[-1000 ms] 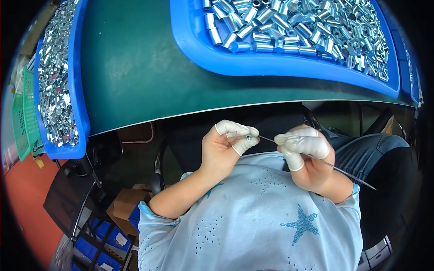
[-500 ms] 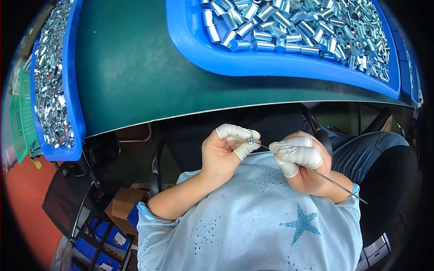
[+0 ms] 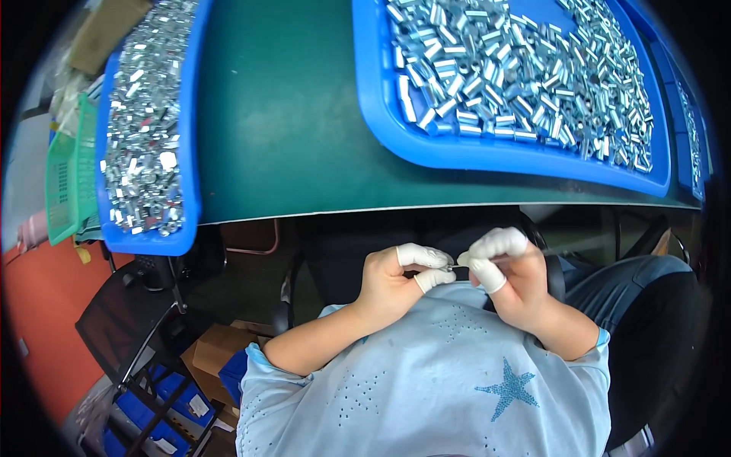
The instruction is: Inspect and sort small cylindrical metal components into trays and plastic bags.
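Observation:
My left hand (image 3: 390, 283), with white finger cots on its fingertips, pinches a small shiny metal part (image 3: 451, 268) whose exact kind is too small to tell. Facing it, my right hand (image 3: 512, 278) wears the same white cots and grips a thin metal rod (image 3: 460, 266) between thumb and fingers. One end of the rod reaches the metal part at my left fingertips; whether it sits inside the part cannot be told. Its other end runs off to the right, smeared by motion. Both hands are held before my light blue shirt, just below the table edge.
On the green table (image 3: 282, 114) stands a blue tray (image 3: 426, 154) of silvery cylindrical metal pieces. Another blue tray (image 3: 190, 152) at left holds small metal parts, beside a green basket (image 3: 62, 186). Lower left are a black mesh chair (image 3: 118, 320) and a cardboard box (image 3: 217, 354).
The view has shifted, so table and trays sit farther right and lower. My right hand has tilted up, swinging the rod's far end from lower right to upper right. My left hand keeps its pinch.

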The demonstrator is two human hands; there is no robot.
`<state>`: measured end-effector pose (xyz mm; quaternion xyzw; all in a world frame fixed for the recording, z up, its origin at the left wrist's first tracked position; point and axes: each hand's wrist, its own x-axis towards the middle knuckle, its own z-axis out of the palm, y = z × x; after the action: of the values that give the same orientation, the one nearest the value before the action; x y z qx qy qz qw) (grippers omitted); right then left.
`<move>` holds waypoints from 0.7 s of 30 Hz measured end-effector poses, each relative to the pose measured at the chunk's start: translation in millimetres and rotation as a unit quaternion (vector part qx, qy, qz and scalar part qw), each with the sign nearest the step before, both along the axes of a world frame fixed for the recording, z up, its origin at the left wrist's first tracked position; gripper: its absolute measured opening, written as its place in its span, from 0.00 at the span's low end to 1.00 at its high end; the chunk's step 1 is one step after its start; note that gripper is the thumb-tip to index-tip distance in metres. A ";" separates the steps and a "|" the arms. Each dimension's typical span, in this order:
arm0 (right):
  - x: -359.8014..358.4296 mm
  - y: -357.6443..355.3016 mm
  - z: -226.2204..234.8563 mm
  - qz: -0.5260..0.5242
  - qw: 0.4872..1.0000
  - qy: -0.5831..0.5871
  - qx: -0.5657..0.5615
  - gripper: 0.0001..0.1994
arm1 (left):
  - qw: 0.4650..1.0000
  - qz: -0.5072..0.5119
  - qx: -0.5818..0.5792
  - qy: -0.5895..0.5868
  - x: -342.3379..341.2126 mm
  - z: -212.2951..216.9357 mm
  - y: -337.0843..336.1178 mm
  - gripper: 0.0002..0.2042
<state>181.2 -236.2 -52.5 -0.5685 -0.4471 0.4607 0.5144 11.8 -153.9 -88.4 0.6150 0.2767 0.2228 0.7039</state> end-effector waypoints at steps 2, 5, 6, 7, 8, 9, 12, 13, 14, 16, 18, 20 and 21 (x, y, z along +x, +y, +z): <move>-2.2 1.8 6.4 -0.006 0.997 -0.017 0.070 0.07 | 0.997 0.026 -0.066 -0.042 -2.3 8.4 6.6 0.07; -3.5 3.4 17.6 -0.015 0.980 -0.044 0.195 0.07 | 0.996 0.047 -0.057 -0.046 -10.2 29.7 22.4 0.07; -1.4 2.8 26.5 -0.034 0.976 -0.033 0.213 0.07 | 0.998 0.049 -0.029 -0.029 -15.9 44.8 29.8 0.07; 1.4 1.7 33.7 -0.055 0.971 -0.020 0.230 0.07 | 0.999 0.050 -0.001 -0.012 -21.1 59.6 37.7 0.07; 3.0 0.5 37.8 -0.078 0.966 -0.009 0.247 0.08 | 0.995 0.060 0.082 0.000 -25.4 76.8 49.8 0.07; 3.7 0.3 38.1 -0.078 0.963 -0.006 0.257 0.08 | 0.984 0.070 0.165 0.012 -28.1 94.3 65.8 0.06; 6.5 1.0 41.6 -0.042 0.966 -0.060 0.247 0.08 | 0.859 0.153 0.484 0.067 -20.9 130.8 120.5 0.05; 6.3 0.3 42.6 -0.038 0.964 -0.059 0.255 0.08 | 0.810 0.185 0.549 0.096 -15.2 138.5 134.4 0.04; 4.2 -1.2 40.5 -0.040 0.967 -0.056 0.247 0.08 | 0.804 0.189 0.555 0.096 -11.1 133.6 143.6 0.04; 0.4 -2.6 33.2 -0.051 0.972 -0.054 0.225 0.08 | 0.742 0.005 0.611 0.275 -0.7 114.9 157.6 0.05; 2.5 -4.6 32.4 -0.051 0.971 -0.059 0.228 0.08 | 0.751 0.030 0.602 0.268 1.4 129.6 161.5 0.06; 4.7 -5.5 30.9 -0.051 0.971 -0.072 0.222 0.08 | 0.777 0.079 0.573 0.250 4.6 146.2 162.7 0.07; 4.7 -6.3 30.2 -0.051 0.971 -0.071 0.224 0.08 | 0.775 0.079 0.574 0.250 4.1 144.3 162.8 0.07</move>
<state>185.9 -242.5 -22.3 -0.4917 -0.5449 0.2807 0.6185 15.9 8.9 55.9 0.9152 0.3114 0.2331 0.1057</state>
